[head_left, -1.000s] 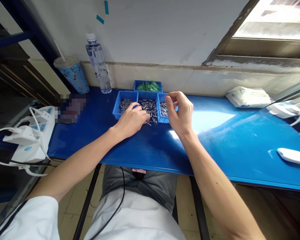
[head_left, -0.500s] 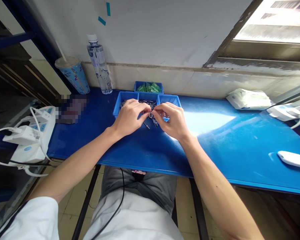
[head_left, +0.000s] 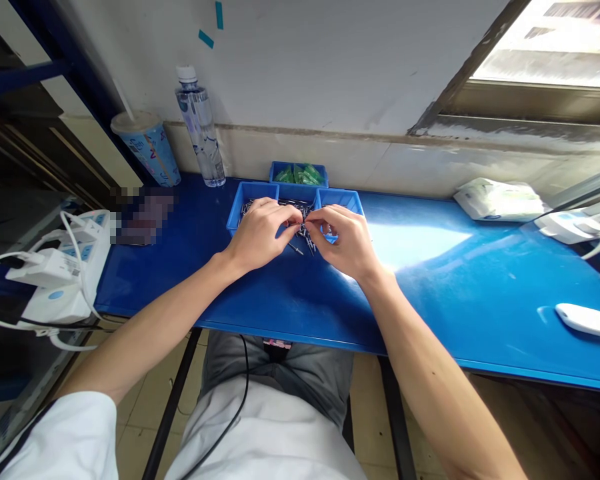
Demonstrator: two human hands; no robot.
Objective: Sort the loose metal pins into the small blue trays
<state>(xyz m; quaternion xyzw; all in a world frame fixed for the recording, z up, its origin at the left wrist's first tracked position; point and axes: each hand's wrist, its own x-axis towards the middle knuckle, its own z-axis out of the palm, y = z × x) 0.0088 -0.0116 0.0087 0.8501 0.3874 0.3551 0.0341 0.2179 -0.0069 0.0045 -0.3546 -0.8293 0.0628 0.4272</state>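
Note:
My left hand [head_left: 261, 235] and my right hand [head_left: 346, 238] meet fingertip to fingertip over the table, both in a closed pinch. Between them is a small, thin metal piece [head_left: 303, 223], apparently a rivet, mostly covered by the fingers. Loose metal rivets [head_left: 309, 244] lie on the tabletop just below the fingertips. A left blue bin [head_left: 254, 189] behind my left hand holds more of these pieces. The right blue bin [head_left: 339, 198] is partly hidden by my right hand. Between the two, a middle blue bin [head_left: 297, 193] shows long thin metal pieces.
Green packets [head_left: 300, 175] fill a small blue bin at the wall. A water bottle [head_left: 203, 133] and a paper cup [head_left: 150, 150] with a straw stand back left. White power strips [head_left: 70, 267] lie far left. A tissue pack [head_left: 497, 199] and white mouse [head_left: 587, 319] are right.
Both hands stay in the same place with fingertips together. Only a very slight shift of the fingers and of the camera view shows.

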